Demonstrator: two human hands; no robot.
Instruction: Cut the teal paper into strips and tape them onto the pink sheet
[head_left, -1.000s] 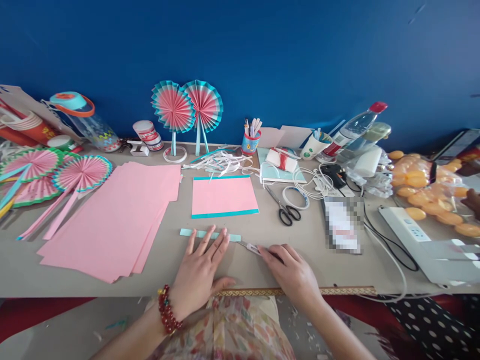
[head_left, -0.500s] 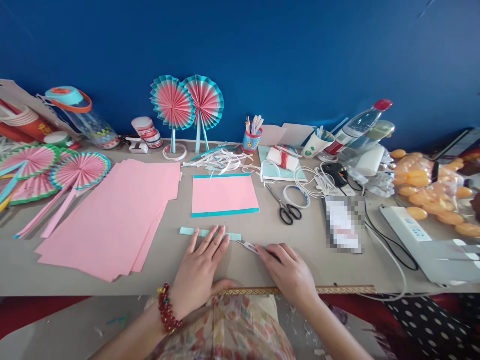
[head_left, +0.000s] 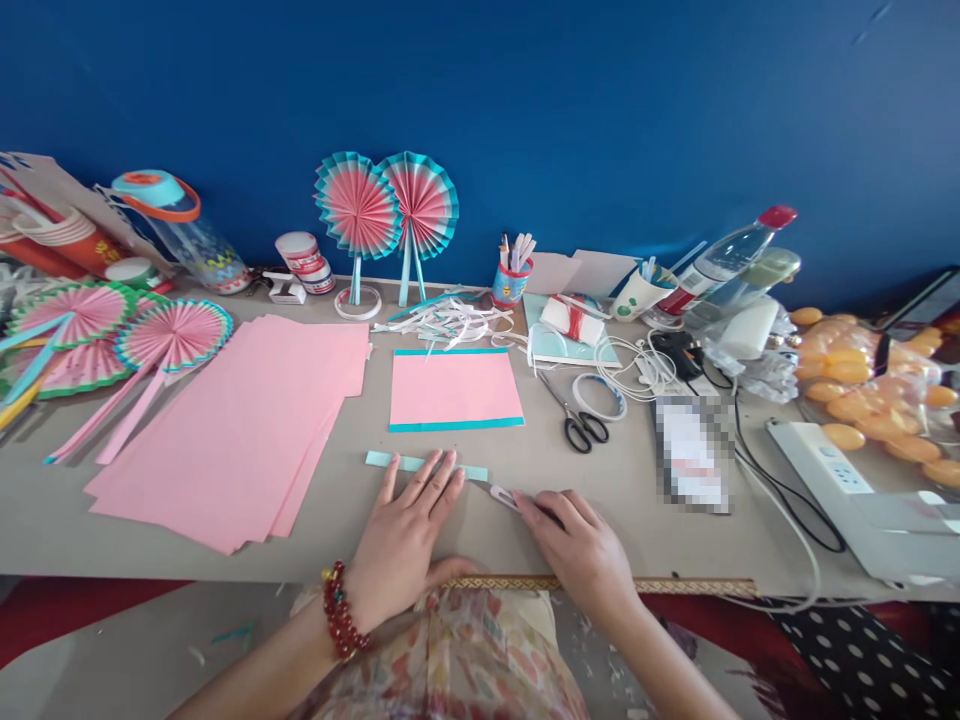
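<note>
My left hand (head_left: 405,535) lies flat with fingers spread, its fingertips pressing a narrow light-blue paper strip (head_left: 390,462) onto the grey table (head_left: 570,505). A red bead bracelet (head_left: 339,612) sits on that wrist. My right hand (head_left: 581,545) is closed round a small craft knife (head_left: 504,494), whose tip points at the strip's right end. Just beyond the strip lies a pink sheet with teal edges (head_left: 454,390).
A stack of pink paper (head_left: 232,430) lies left, with paper fans (head_left: 120,345) beyond it and two standing fans (head_left: 390,210) at the wall. Scissors (head_left: 574,415), a tape ring (head_left: 600,395), cables, a power strip (head_left: 832,465), bottles and a bag of oranges (head_left: 862,370) crowd the right.
Both hands have stayed in place on the strip and knife. Only the view has shifted slightly.
</note>
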